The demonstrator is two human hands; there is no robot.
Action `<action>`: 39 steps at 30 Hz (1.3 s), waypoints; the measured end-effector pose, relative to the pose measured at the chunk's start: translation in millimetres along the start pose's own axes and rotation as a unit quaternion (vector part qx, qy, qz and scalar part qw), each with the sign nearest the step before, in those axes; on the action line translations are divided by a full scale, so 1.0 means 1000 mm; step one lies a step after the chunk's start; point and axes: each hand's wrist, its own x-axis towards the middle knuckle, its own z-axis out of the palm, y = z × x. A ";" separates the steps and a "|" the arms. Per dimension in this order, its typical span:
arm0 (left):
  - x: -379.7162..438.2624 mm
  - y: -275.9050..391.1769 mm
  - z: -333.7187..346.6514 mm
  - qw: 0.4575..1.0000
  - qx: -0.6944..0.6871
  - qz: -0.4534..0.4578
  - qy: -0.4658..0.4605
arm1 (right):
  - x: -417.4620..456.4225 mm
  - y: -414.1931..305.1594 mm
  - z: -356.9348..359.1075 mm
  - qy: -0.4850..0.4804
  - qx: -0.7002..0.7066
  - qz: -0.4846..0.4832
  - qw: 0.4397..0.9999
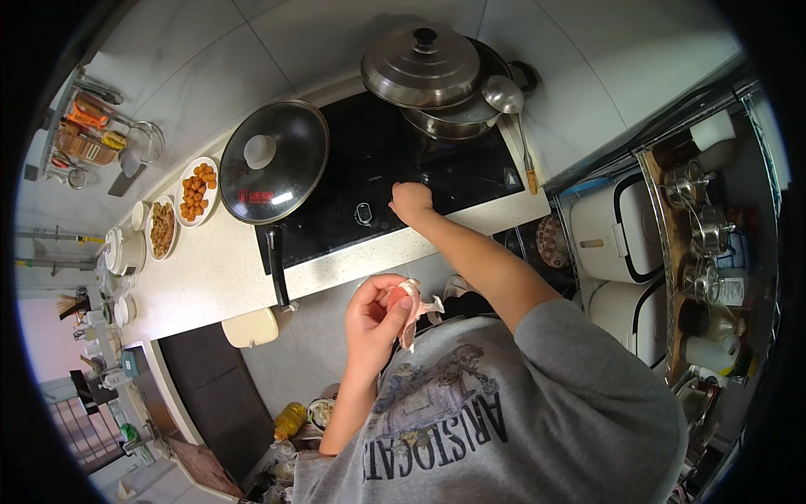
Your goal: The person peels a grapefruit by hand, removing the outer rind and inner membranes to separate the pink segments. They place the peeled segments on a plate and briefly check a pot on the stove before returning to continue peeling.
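Observation:
In front of the grey shirt, my left hand (378,318) pinches what looks like a pinkish-white garlic bulb (412,307), its dry stalk pointing right. My right hand (412,203) reaches down to the front part of the black cooktop (340,183). Its fingers are curled, and whatever lies beneath them is hidden. Left of that hand a control knob (363,214) stands on the glass. A frying pan with a glass lid (286,160) covers the cooktop's left side, its black handle (275,264) jutting over the counter edge.
Back right on the cooktop is a steel pot (447,126) with a domed lid (422,69); a ladle (504,94) leans beside it. Left of the pan, the counter (201,271) bears a plate of orange-brown cubes (198,192) and a plate of minced food (162,230). Wire shelving (655,252) borders the right.

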 end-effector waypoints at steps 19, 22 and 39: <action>0.005 0.003 -0.021 0.999 -0.026 0.001 -0.033 | 0.010 -0.004 0.014 -0.005 -0.002 0.027 1.000; 0.006 0.002 -0.022 0.999 -0.026 0.001 -0.037 | 0.010 -0.003 0.013 -0.006 -0.004 0.023 1.000; 0.011 0.004 -0.023 0.998 -0.035 0.004 -0.044 | 0.005 -0.007 0.008 0.036 -0.034 0.001 0.999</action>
